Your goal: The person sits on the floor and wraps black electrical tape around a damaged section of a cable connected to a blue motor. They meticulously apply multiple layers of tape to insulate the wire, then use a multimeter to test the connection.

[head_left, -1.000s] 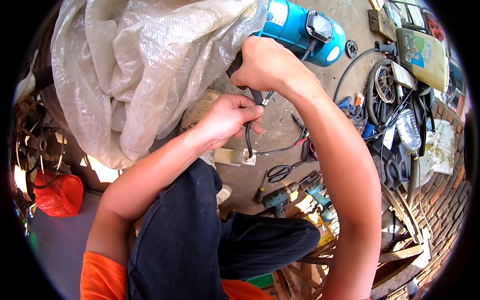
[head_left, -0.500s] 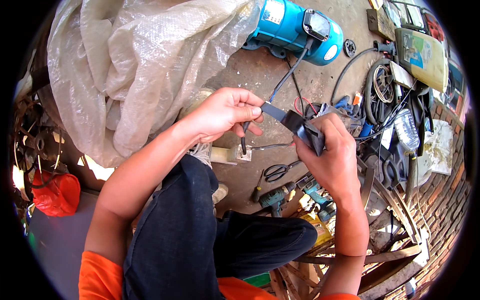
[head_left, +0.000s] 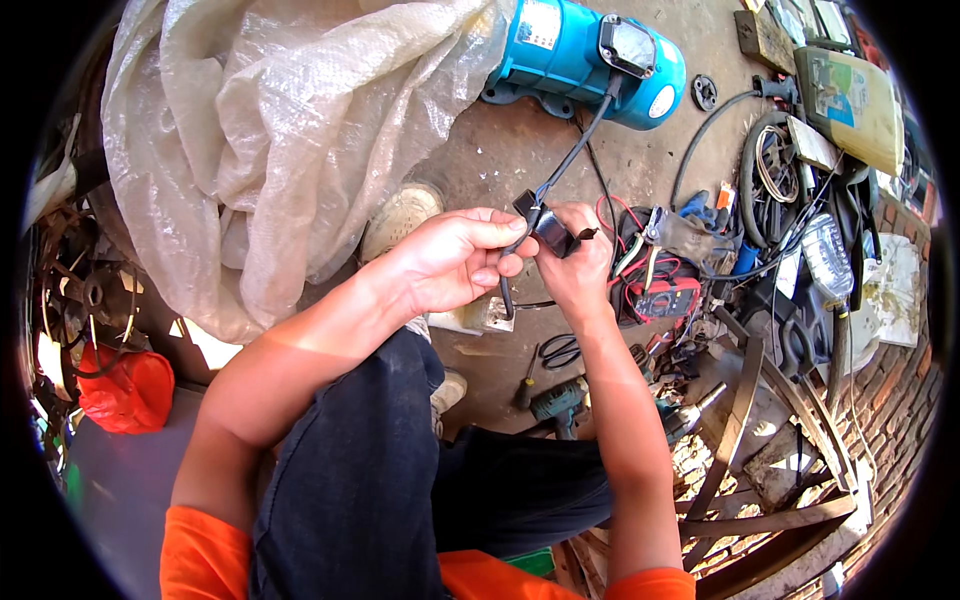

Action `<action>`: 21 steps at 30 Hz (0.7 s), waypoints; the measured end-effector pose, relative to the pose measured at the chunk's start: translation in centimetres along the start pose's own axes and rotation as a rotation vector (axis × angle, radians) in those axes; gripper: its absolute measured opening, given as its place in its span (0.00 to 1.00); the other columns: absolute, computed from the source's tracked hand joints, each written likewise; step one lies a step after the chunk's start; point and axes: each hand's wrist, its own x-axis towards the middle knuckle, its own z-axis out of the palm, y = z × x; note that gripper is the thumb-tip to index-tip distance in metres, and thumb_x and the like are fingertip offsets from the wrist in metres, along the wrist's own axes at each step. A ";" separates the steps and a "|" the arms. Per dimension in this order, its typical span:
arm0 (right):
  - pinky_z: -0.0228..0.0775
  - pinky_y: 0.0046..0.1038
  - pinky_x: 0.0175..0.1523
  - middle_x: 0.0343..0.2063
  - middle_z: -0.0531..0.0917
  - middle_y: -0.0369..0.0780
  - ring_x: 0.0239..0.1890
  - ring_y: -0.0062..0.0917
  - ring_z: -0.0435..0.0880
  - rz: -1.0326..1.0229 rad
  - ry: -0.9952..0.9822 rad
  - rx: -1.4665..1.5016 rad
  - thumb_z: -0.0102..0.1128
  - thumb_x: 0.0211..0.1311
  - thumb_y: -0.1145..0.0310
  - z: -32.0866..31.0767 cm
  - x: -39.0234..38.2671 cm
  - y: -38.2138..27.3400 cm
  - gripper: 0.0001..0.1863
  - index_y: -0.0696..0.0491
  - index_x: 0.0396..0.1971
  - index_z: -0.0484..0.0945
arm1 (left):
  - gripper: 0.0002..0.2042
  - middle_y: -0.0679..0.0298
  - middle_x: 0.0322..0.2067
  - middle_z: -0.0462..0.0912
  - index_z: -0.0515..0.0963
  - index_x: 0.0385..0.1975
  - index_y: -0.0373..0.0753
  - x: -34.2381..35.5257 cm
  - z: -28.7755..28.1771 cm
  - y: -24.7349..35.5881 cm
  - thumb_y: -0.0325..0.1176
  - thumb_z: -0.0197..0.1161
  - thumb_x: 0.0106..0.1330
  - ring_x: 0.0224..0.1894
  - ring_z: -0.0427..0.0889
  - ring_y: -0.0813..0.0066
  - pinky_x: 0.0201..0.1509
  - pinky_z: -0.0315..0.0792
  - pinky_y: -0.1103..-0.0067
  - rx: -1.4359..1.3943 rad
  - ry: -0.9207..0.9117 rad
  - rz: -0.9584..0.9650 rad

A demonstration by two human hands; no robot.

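Black tape (head_left: 551,231) sits between the hands (head_left: 450,262), apparently against the cable (head_left: 578,152).

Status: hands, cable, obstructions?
Left hand pinching black cable; right hand gripping black tape roll. Cable leads up to blue motor. Red multimeter beyond right hand, not blocking.

The labels (head_left: 541,24) on the blue motor (head_left: 580,72) and yellowish canister (head_left: 862,125) are too small to read.
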 end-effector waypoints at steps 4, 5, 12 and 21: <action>0.74 0.27 0.45 0.38 0.83 0.42 0.39 0.31 0.82 0.043 0.073 0.239 0.68 0.43 0.81 3.5 0.0 1.2 0.17 0.57 0.37 0.79 | 0.08 0.62 0.31 0.80 0.76 0.38 0.34 -0.2 -0.2 0.2 0.34 0.60 0.68 0.25 0.74 0.83 0.19 0.64 0.90 -0.031 0.012 -0.070; 0.73 0.26 0.47 0.39 0.83 0.41 0.39 0.28 0.82 0.068 0.086 0.318 0.68 0.45 0.80 4.5 -0.2 1.9 0.16 0.58 0.38 0.79 | 0.09 0.63 0.31 0.80 0.76 0.39 0.34 -0.2 -0.2 0.3 0.34 0.60 0.68 0.25 0.74 0.83 0.19 0.63 0.91 -0.039 0.004 -0.083; 0.72 0.24 0.50 0.42 0.81 0.39 0.43 0.22 0.80 0.093 0.081 0.629 0.70 0.46 0.86 7.8 1.7 2.7 0.20 0.56 0.41 0.77 | 0.10 0.65 0.31 0.78 0.75 0.44 0.33 0.1 -0.6 0.1 0.33 0.57 0.70 0.26 0.71 0.85 0.19 0.62 0.93 -0.087 -0.065 -0.119; 0.79 0.31 0.48 0.40 0.80 0.43 0.40 0.30 0.83 0.414 -0.245 0.738 0.47 0.66 0.63 7.0 3.0 1.9 0.16 0.61 0.44 0.73 | 0.19 0.67 0.32 0.75 0.66 0.62 0.50 -0.1 -0.8 -0.3 0.31 0.52 0.72 0.27 0.70 0.86 0.19 0.59 0.93 -0.009 -0.114 0.073</action>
